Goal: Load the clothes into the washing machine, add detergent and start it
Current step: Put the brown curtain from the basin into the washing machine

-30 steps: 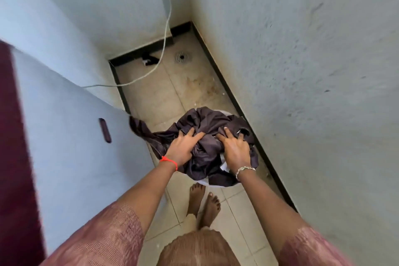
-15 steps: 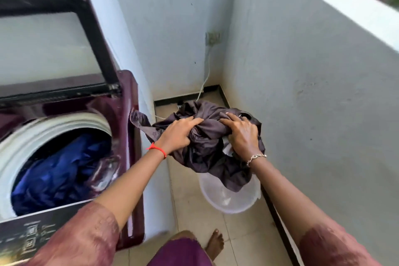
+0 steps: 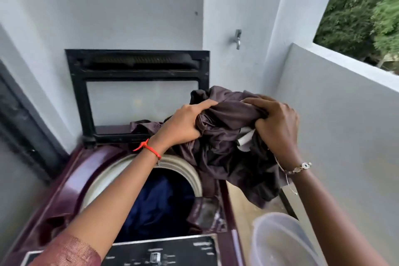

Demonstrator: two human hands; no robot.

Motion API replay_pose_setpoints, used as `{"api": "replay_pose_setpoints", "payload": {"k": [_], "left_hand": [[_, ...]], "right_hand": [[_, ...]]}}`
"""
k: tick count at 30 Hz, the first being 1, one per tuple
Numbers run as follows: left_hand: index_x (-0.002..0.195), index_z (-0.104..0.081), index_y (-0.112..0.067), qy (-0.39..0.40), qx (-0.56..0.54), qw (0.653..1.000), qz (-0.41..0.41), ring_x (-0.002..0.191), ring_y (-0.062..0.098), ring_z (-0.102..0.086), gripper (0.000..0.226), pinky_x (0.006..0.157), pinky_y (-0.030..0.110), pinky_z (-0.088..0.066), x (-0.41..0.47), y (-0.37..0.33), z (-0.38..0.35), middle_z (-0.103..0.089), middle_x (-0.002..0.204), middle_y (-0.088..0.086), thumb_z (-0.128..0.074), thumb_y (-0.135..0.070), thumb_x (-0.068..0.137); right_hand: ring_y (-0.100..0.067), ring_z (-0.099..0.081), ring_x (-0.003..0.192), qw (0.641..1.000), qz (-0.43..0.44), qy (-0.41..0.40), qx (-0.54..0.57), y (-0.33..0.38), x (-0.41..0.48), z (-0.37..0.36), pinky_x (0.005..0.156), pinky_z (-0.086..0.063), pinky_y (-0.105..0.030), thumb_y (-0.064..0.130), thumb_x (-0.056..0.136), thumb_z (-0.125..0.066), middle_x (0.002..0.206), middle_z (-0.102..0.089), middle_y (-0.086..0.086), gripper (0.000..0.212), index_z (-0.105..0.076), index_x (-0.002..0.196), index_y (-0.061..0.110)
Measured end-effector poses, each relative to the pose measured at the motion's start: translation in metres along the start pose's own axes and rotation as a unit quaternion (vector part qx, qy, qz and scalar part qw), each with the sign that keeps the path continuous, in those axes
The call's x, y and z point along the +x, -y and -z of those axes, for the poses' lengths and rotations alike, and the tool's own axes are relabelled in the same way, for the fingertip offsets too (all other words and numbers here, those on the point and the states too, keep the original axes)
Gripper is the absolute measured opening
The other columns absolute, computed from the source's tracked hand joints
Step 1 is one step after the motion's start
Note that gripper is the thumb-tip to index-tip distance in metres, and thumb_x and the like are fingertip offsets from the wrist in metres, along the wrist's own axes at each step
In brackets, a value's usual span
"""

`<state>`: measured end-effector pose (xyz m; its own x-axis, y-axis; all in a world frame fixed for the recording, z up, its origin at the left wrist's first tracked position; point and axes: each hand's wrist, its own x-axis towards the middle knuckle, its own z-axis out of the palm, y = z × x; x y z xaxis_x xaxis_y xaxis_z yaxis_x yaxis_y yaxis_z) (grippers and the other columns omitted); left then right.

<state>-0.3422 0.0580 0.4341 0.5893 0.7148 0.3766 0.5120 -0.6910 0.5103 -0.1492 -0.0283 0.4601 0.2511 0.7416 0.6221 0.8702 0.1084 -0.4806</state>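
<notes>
Between the left hand (image 3: 183, 124) and the right hand (image 3: 278, 125) hangs a bundle of dark brown clothes (image 3: 224, 149). Each hand's fingers are curled tight into the cloth, which bunches between them and droops beneath the right hand. Below the left wrist lies the open washing machine (image 3: 71, 181), its lid (image 3: 138, 93) raised and a blue garment (image 3: 159, 205) inside. Under the right forearm sits a pale plastic tub (image 3: 278, 242).

Pale grey plastered walls (image 3: 129, 6), small metal hook (image 3: 237, 39) far right, low grey parapet (image 3: 345, 110) right, green foliage (image 3: 367, 6) beyond, beige tiled floor (image 3: 244, 209) below
</notes>
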Motion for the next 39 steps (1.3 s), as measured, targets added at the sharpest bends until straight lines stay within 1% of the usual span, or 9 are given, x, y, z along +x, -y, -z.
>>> {"api": "replay_pose_setpoints", "payload": {"k": [6,12,20,24,28,31,34,37,39], "left_hand": [[0.123,-0.047,-0.027,-0.034,-0.082,0.996,-0.022,0.085,0.007,-0.066,0.059,0.076,0.028,-0.05,-0.062,0.047,0.07,-0.07,0.091,0.0,-0.07,-0.006,0.072],[0.122,-0.045,-0.026,-0.089,-0.121,0.989,0.007,0.087,0.001,-0.064,0.063,0.077,0.017,-0.047,-0.117,0.092,0.084,-0.069,0.096,0.004,-0.072,-0.002,0.07],[0.124,-0.049,-0.017,-0.109,-0.137,0.982,0.068,0.086,-0.016,-0.059,0.059,0.077,0.007,-0.044,-0.16,0.134,0.07,-0.068,0.095,-0.005,-0.07,0.002,0.073],[0.118,-0.049,-0.027,-0.094,-0.131,0.983,0.093,0.09,-0.01,-0.062,0.055,0.081,0.017,-0.048,-0.172,0.155,0.049,-0.067,0.094,-0.008,-0.067,0.001,0.074],[0.114,-0.049,-0.03,-0.061,-0.106,0.984,0.128,0.094,0.005,-0.063,0.052,0.081,0.025,-0.048,-0.182,0.175,0.025,-0.065,0.097,-0.009,-0.067,-0.003,0.073],[0.112,-0.049,-0.031,-0.021,-0.081,0.985,0.153,0.096,0.013,-0.065,0.049,0.08,0.03,-0.051,-0.189,0.187,0.004,-0.066,0.101,-0.008,-0.066,-0.006,0.073],[0.11,-0.046,-0.032,0.029,-0.047,0.983,0.176,0.101,0.019,-0.062,0.052,0.084,0.037,-0.051,-0.195,0.197,-0.02,-0.06,0.11,-0.007,-0.062,-0.001,0.071],[0.11,-0.038,-0.035,0.105,-0.005,0.975,0.196,0.103,0.027,-0.056,0.064,0.089,0.044,-0.048,-0.2,0.199,-0.04,-0.049,0.118,-0.004,-0.053,0.008,0.064],[0.11,-0.033,-0.036,0.143,0.007,0.965,0.221,0.104,0.031,-0.051,0.071,0.092,0.046,-0.045,-0.201,0.2,-0.047,-0.041,0.122,-0.001,-0.046,0.012,0.06]], "right_hand": [[-0.008,-0.061,0.104,0.997,0.008,-0.025,0.069,0.097,-0.008,-0.041,0.08,-0.046,-0.025,0.001,0.052,-0.043,0.111,-0.067,0.019,0.062,-0.071,0.094,0.038],[-0.009,-0.061,0.106,0.995,0.029,0.019,0.098,0.151,-0.024,-0.083,0.09,-0.05,-0.037,-0.002,0.054,-0.044,0.112,-0.067,0.017,0.061,-0.072,0.094,0.035],[-0.005,-0.057,0.112,0.991,-0.025,0.049,0.119,0.163,-0.056,-0.134,0.087,-0.04,-0.015,-0.009,0.058,-0.049,0.118,-0.065,0.012,0.062,-0.072,0.096,0.034],[-0.005,-0.057,0.113,0.987,-0.063,0.065,0.13,0.145,-0.082,-0.166,0.088,-0.044,-0.016,-0.01,0.059,-0.051,0.122,-0.063,0.014,0.062,-0.071,0.098,0.034],[-0.004,-0.054,0.116,0.977,-0.101,0.116,0.148,0.117,-0.113,-0.196,0.087,-0.032,0.003,-0.012,0.059,-0.05,0.127,-0.059,0.013,0.066,-0.069,0.104,0.032],[-0.01,-0.048,0.125,0.97,-0.077,0.197,0.12,0.089,-0.132,-0.213,0.1,-0.039,-0.017,-0.008,0.066,-0.056,0.136,-0.052,0.009,0.062,-0.064,0.114,0.031],[-0.017,-0.025,0.141,0.931,-0.026,0.351,0.094,0.055,-0.151,-0.223,0.116,-0.024,-0.041,0.002,0.071,-0.064,0.15,-0.031,0.004,0.069,-0.047,0.133,0.028],[-0.022,0.002,0.145,0.881,-0.024,0.473,-0.013,0.035,-0.164,-0.222,0.113,-0.018,-0.058,0.039,0.079,-0.067,0.157,-0.003,0.011,0.081,-0.017,0.143,0.043],[-0.023,0.006,0.145,0.846,-0.025,0.531,-0.047,0.032,-0.159,-0.221,0.111,-0.012,-0.061,0.056,0.076,-0.063,0.157,0.001,0.01,0.083,-0.013,0.142,0.048]]}}
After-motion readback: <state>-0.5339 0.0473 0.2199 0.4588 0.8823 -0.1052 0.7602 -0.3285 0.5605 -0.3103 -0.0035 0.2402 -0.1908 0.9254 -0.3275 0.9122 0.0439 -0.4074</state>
